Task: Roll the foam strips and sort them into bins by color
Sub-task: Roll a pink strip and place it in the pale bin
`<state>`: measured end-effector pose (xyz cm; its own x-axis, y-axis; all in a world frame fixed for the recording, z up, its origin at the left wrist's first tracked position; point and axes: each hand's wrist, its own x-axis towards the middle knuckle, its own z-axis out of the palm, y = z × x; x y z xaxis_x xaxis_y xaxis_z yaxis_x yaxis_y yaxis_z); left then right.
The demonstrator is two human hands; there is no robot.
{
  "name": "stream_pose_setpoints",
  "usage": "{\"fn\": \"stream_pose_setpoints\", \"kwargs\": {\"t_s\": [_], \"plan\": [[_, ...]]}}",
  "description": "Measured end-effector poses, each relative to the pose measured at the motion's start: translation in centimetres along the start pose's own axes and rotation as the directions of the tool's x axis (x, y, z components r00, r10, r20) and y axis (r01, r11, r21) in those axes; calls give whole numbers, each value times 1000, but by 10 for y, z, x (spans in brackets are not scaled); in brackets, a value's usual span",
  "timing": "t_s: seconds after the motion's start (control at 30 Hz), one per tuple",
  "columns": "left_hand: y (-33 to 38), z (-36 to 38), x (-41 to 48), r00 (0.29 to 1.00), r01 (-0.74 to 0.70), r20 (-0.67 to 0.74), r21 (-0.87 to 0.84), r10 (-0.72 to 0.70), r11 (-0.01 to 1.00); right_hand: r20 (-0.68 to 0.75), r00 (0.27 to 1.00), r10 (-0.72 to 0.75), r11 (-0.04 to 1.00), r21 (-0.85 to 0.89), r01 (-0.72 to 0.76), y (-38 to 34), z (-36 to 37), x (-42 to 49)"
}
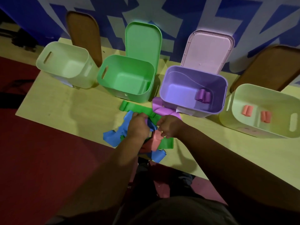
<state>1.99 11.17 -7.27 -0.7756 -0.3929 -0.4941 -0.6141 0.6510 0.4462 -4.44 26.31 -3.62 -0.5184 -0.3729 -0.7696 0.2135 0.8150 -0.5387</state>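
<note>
Your left grip is curled round a blue strip, held over the pile to start rolling, I'd guess. Right grip curls in too; can't tell on what.

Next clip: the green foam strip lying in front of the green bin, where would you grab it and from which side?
Likely pinch the green foam strip at its curled left end, coming from the left: that end curls up, free on the table, whereas the right end is crowded by the purple strips and the left hand.
</note>
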Motion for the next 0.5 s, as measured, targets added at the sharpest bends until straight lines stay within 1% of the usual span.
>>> {"fn": "stream_pose_setpoints", "kwargs": {"t_s": [0.1,0.17,0.27,0.33,0.4,0.5], "plan": [[6,-2,3,1000,16,-10,-31,-16,999,-21,1000,-9,1000,14,9,-2,-3,-3],[19,-6,3,999,-11,-37,-112,7,994,-45,999,-19,1000,19,20,-4,-9,-8],[55,-17,-5,995,-83,-78,-264,65,961,-118,993,-16,1000,21,19,-3,-29,-22],[85,-25,-7,989,-122,-117,-339,86,933,-128,992,14,997,82,-4,2,-48,-34],[119,-31,-7,979,-177,-160,-387,123,905,-97,994,49,987,160,-33,9,-69,-51],[172,-32,-13,957,-285,-176,-419,231,862,-79,994,82,950,308,-53,25,-102,-81]]}}
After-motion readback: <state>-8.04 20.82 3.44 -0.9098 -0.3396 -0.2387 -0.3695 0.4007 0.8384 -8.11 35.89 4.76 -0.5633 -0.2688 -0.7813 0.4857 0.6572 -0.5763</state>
